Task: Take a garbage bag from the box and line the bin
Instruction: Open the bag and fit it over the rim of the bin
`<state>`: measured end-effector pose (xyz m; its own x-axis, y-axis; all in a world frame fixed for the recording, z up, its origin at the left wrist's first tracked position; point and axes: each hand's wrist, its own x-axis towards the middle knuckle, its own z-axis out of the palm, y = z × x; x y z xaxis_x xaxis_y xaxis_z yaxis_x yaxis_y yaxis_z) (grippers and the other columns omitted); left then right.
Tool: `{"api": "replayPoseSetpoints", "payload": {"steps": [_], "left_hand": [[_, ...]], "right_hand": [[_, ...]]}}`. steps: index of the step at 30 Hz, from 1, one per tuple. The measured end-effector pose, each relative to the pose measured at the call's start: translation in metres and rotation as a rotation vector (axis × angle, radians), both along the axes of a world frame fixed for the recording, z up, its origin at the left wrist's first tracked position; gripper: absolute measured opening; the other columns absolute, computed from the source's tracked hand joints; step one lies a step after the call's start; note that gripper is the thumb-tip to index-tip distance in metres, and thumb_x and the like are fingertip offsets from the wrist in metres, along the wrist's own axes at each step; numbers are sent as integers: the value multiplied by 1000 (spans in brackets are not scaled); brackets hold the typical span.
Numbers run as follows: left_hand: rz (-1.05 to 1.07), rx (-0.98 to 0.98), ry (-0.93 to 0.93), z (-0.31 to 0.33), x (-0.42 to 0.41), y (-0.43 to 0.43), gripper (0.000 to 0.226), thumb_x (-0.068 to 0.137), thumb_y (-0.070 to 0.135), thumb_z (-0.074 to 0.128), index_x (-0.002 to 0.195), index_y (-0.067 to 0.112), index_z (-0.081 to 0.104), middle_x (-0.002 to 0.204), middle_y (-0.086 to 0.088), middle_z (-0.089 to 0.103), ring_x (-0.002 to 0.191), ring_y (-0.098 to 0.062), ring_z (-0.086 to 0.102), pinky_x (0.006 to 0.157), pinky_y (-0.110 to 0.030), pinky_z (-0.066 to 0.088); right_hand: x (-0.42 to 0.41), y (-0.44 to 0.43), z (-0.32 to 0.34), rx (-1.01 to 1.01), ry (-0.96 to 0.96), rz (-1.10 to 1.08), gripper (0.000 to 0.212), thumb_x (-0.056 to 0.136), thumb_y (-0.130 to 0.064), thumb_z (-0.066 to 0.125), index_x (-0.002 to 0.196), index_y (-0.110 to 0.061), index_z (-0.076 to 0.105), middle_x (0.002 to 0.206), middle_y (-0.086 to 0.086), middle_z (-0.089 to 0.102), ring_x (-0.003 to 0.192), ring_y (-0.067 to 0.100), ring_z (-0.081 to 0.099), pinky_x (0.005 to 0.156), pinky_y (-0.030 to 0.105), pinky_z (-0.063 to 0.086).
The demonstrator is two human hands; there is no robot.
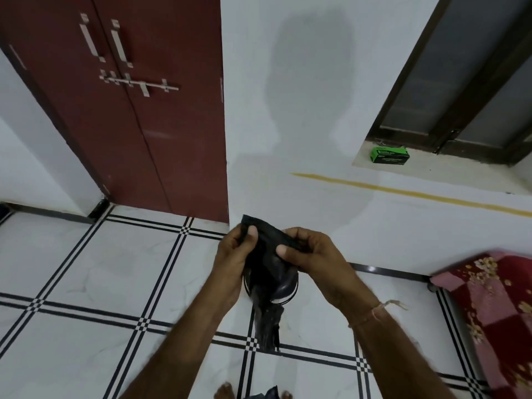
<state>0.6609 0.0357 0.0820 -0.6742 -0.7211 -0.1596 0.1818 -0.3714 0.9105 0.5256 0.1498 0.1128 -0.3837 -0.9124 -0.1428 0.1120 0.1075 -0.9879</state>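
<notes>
A black garbage bag point(266, 272) hangs crumpled between both hands at the centre of the head view. My left hand point(234, 254) pinches its top left edge with thumb and fingers. My right hand point(311, 254) pinches the top right edge. The bag's lower end dangles down to about knee height. Behind the bag, a small dark round bin point(288, 289) stands on the floor by the wall, mostly hidden. The green box of bags point(390, 155) lies on the window sill at the upper right, well away from my hands.
A dark red double door point(138, 116) with metal handles and a latch stands at left. A white wall faces me. The floor is white tile with black lines. A red patterned mattress point(495, 306) sits at right. My bare feet show at the bottom edge.
</notes>
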Motion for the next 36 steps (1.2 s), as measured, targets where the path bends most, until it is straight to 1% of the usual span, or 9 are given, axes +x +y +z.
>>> {"api": "replayPoseSetpoints", "payload": {"steps": [3, 6, 12, 15, 17, 20, 22, 31, 36], "left_hand": [[97, 67, 5, -1, -2, -10, 27, 104, 28, 54, 111, 7, 70, 106, -16, 77, 98, -26, 75, 77, -35, 60], [113, 95, -42, -1, -2, -13, 28, 104, 29, 53, 110, 7, 69, 101, -13, 78, 91, -24, 77, 72, -34, 62], [133, 148, -134, 1, -1, -14, 26, 96, 31, 68, 113, 12, 66, 109, -17, 76, 97, -30, 75, 77, -40, 61], [328, -146, -376, 4, 1, -5, 30, 87, 38, 77, 107, 25, 59, 114, -5, 65, 106, -23, 64, 84, -35, 56], [335, -228, -294, 10, 5, -1, 24, 94, 42, 68, 103, 20, 65, 107, -5, 70, 103, -26, 66, 83, -34, 56], [165, -2, -54, 24, 3, 3, 43, 104, 40, 49, 109, 4, 72, 105, -16, 78, 101, -28, 75, 81, -35, 60], [124, 34, -8, 29, -1, 5, 40, 105, 34, 48, 112, 2, 72, 109, -17, 77, 105, -28, 74, 82, -34, 59], [99, -59, -49, 25, -11, 11, 26, 102, 17, 58, 123, 22, 72, 121, -1, 76, 119, -17, 69, 95, -35, 55], [83, -85, -73, 24, -19, 17, 28, 102, 27, 56, 123, 16, 72, 120, -4, 76, 118, -19, 70, 95, -37, 56]], "right_hand": [[14, -1, -9, 14, -30, -88, 26, 88, -18, 77, 100, 3, 71, 95, 38, 66, 85, 33, 60, 81, 53, 50], [27, -5, -11, -20, -88, -186, 15, 95, -15, 70, 85, -4, 71, 83, 21, 62, 77, 29, 54, 75, 41, 45], [42, -22, -5, -146, -136, -214, 19, 94, -15, 71, 87, 3, 70, 96, 36, 66, 91, 37, 64, 92, 56, 53], [39, -28, -4, -160, -104, -253, 17, 94, -14, 71, 84, 0, 70, 89, 22, 70, 83, 34, 65, 80, 49, 54], [37, -30, -3, -177, -66, -277, 14, 94, -12, 71, 83, -2, 71, 87, 18, 71, 79, 28, 66, 71, 40, 56], [34, -31, -6, -198, -3, -294, 10, 94, -9, 70, 87, -2, 73, 96, 22, 74, 83, 30, 70, 72, 36, 58], [30, -31, -8, -194, 35, -299, 9, 94, -9, 69, 91, -3, 75, 95, 19, 76, 86, 33, 72, 76, 34, 59], [20, -26, -3, -219, -31, -306, 27, 103, -24, 58, 111, 0, 69, 104, 26, 71, 104, 47, 67, 94, 61, 56], [12, -28, -5, -165, -160, -342, 26, 98, -20, 66, 108, 4, 67, 106, 29, 71, 96, 37, 71, 93, 55, 56]]}}
